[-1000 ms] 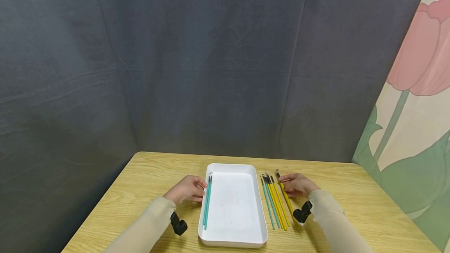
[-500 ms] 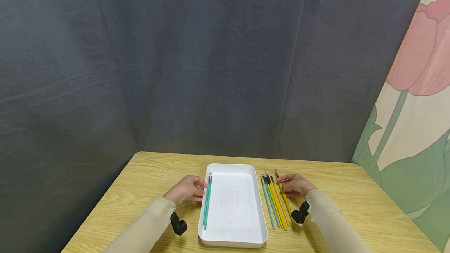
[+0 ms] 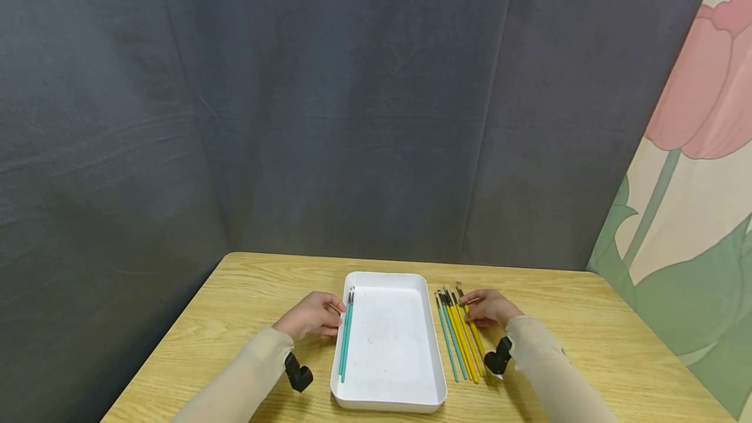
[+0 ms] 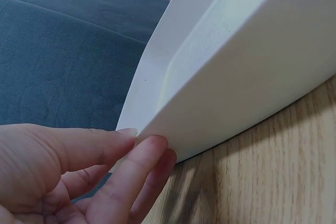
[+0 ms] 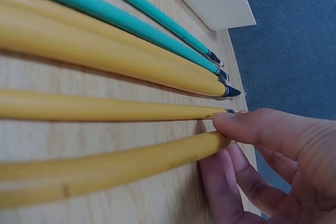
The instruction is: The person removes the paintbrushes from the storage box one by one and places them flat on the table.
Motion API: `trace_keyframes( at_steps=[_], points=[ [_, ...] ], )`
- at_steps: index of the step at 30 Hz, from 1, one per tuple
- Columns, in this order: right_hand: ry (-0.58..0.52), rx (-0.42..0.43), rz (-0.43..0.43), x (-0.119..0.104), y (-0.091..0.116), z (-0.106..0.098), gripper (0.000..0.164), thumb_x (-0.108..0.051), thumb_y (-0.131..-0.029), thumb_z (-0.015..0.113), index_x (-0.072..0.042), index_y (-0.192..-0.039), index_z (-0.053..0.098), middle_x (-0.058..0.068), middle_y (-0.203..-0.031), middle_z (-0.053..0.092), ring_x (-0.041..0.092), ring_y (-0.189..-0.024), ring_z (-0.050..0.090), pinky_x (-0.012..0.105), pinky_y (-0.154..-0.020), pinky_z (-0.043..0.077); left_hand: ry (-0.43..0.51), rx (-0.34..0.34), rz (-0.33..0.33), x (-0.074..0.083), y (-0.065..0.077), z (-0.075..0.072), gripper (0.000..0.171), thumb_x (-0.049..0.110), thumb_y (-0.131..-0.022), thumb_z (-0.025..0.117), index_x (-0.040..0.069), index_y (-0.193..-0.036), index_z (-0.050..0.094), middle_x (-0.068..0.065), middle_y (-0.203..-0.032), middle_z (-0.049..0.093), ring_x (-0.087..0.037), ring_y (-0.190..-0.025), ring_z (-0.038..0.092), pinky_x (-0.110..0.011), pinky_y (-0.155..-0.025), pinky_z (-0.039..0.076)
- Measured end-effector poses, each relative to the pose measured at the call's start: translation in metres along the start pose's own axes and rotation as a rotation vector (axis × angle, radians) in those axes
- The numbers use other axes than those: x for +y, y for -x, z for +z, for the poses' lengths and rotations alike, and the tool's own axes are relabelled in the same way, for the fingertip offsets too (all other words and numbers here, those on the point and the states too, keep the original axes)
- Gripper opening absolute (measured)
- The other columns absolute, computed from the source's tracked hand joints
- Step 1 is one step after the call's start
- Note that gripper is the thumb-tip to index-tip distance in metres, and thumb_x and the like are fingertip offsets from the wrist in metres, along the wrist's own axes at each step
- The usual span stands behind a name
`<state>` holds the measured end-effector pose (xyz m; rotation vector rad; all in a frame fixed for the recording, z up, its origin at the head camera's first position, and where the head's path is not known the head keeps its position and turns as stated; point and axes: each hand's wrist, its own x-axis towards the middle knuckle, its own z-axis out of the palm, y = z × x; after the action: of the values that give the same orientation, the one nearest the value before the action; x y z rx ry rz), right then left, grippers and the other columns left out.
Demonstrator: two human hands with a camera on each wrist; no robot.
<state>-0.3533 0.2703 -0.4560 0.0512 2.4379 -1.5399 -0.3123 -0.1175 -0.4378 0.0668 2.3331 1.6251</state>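
My left hand is at the left wall of a white rectangular tray; in the left wrist view thumb and fingers pinch its rim. Two teal paintbrushes lie along the tray's left side. To the tray's right, my right hand pinches a thick yellow paintbrush near its ferrule end, thumb above and fingers beneath. Alongside it, a thin yellow paintbrush, thicker yellow brushes and two teal brushes lie side by side on the table, bristles pointing away.
The wooden table backs onto a dark grey curtain. At the right is a wall panel painted with a pink tulip. A black wrist camera sits on the left sleeve, another wrist camera on the right.
My right hand has slid left with the thick yellow paintbrush, bringing it closer to the row of other brushes. The left hand and tray have stayed put.
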Motion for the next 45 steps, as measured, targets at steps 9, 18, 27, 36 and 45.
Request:
trace_keyframes(
  at_steps=[9, 18, 27, 36, 45],
  points=[
    [0.024, 0.015, -0.003, 0.000, -0.001, 0.002, 0.036, 0.010, -0.076, 0.069, 0.006, -0.111, 0.062, 0.005, -0.085, 0.061, 0.010, -0.065, 0.058, 0.025, -0.058, 0.054, -0.004, 0.006, 0.000, 0.001, 0.001, 0.001, 0.022, -0.008, -0.087, 0.063, -0.007, -0.109, 0.060, -0.012, -0.087, 0.056, -0.018, -0.070, 0.059, -0.031, -0.065, 0.058],
    [0.010, 0.013, 0.001, 0.000, -0.002, 0.001, 0.038, 0.010, -0.076, 0.070, 0.007, -0.113, 0.062, 0.003, -0.083, 0.059, 0.010, -0.066, 0.057, 0.025, -0.059, 0.055, -0.002, -0.003, 0.002, 0.002, 0.002, 0.000, 0.023, -0.008, -0.087, 0.063, -0.008, -0.110, 0.060, -0.011, -0.087, 0.056, -0.017, -0.071, 0.059, -0.030, -0.064, 0.058],
    [0.003, 0.022, 0.002, 0.000, -0.002, 0.002, 0.039, 0.011, -0.075, 0.070, 0.007, -0.112, 0.062, 0.003, -0.084, 0.058, 0.010, -0.066, 0.057, 0.025, -0.060, 0.055, 0.001, 0.001, -0.001, 0.001, 0.002, 0.000, 0.023, -0.007, -0.087, 0.063, -0.007, -0.109, 0.060, -0.012, -0.087, 0.056, -0.018, -0.070, 0.059, -0.030, -0.064, 0.058],
    [-0.004, -0.002, -0.008, -0.001, 0.001, -0.002, 0.041, 0.007, -0.076, 0.072, 0.008, -0.115, 0.060, 0.003, -0.086, 0.060, 0.011, -0.069, 0.058, 0.027, -0.064, 0.056, 0.004, 0.001, 0.000, 0.002, 0.002, 0.000, 0.023, -0.007, -0.087, 0.063, -0.007, -0.110, 0.060, -0.011, -0.087, 0.056, -0.017, -0.071, 0.059, -0.030, -0.065, 0.058],
    [-0.104, -0.072, -0.018, 0.008, 0.001, -0.009, 0.038, 0.002, -0.088, 0.064, 0.010, -0.124, 0.054, 0.002, -0.089, 0.067, 0.010, -0.075, 0.064, 0.027, -0.070, 0.057, -0.004, 0.000, -0.003, 0.001, 0.002, 0.000, 0.022, -0.007, -0.087, 0.063, -0.007, -0.109, 0.060, -0.011, -0.087, 0.056, -0.017, -0.072, 0.059, -0.030, -0.066, 0.058]
  ],
)
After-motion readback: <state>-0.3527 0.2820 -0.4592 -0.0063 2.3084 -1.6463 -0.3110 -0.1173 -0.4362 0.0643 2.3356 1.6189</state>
